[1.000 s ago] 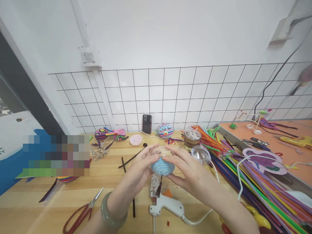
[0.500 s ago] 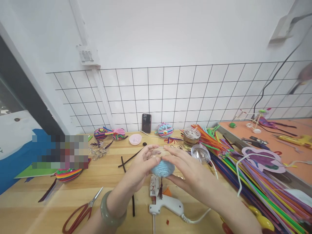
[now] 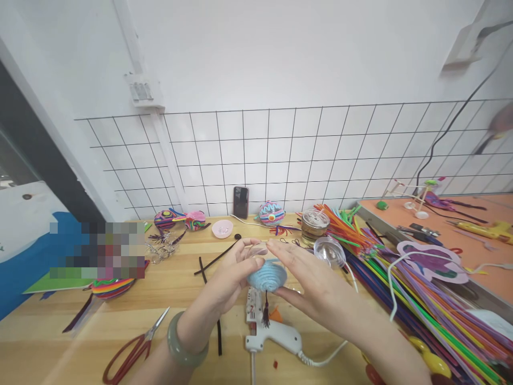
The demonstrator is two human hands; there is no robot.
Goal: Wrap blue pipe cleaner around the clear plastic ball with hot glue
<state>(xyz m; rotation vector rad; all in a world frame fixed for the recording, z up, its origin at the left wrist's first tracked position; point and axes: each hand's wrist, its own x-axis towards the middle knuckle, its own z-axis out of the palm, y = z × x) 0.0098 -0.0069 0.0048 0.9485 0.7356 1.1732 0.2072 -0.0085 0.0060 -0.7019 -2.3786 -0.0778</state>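
Observation:
Between my hands, above the table, is a clear plastic ball (image 3: 267, 275) whose lower part is covered in coiled light blue pipe cleaner. A dark tassel (image 3: 266, 310) hangs from its underside. My left hand (image 3: 230, 275) grips the ball from the left, thumb on the near side. On the other side, my right hand (image 3: 304, 275) is wrapped around the top and right, its fingers laid along the blue coils. A white hot glue gun (image 3: 276, 334) lies on the table below the ball.
Red-handled scissors (image 3: 136, 345) lie at the front left. Black strips (image 3: 212, 262) lie near my left hand. Along the back are a pink dish (image 3: 222, 229), a phone (image 3: 241, 202) and a glass jar (image 3: 315, 227). Colourful pipe cleaners (image 3: 425, 305) spread across the right.
My right fingers have shifted slightly on the ball, with the thumb and fingertips no longer so close to the left thumb. More of the blue coil shows.

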